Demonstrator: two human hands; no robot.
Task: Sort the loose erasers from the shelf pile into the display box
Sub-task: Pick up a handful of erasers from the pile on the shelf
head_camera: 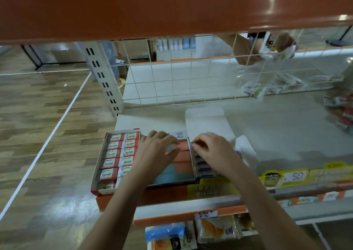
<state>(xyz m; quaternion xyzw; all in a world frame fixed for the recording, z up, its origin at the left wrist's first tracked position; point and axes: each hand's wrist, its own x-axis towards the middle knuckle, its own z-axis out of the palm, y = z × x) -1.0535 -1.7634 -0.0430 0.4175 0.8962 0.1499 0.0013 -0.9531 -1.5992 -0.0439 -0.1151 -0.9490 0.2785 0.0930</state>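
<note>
A person's two bare hands work over a display box [174, 175] at the front edge of a white shop shelf [267, 127].

The right hand [214, 151] has its fingers curled, with the fingertips [194, 141] bunched at the box's right wall. They seem to pinch something small there, but blur hides what, so I cannot tell if this grip holds anything.

The left hand [158, 150] lies on the box's contents, fingers fairly straight and pressing down on pink and blue erasers [182, 154] packed in rows.

Just right of the right-hand grip, partly under the wrist, is a row of white erasers with dark blue print [202, 166]. Behind that grip the box's white lid flap [206, 123] stands open. Left of the left hand, touching the display box, sits a red tray of 2B erasers [118, 156], filled.

Far to the right, well apart from both hands, a loose heap of small packets [342, 112] lies on the shelf.

The erasers are likely light, slightly rubbery and grippy, not fragile. A pinch across the short sides should lift one cleanly. Pressing flat seats it in its row.
</note>
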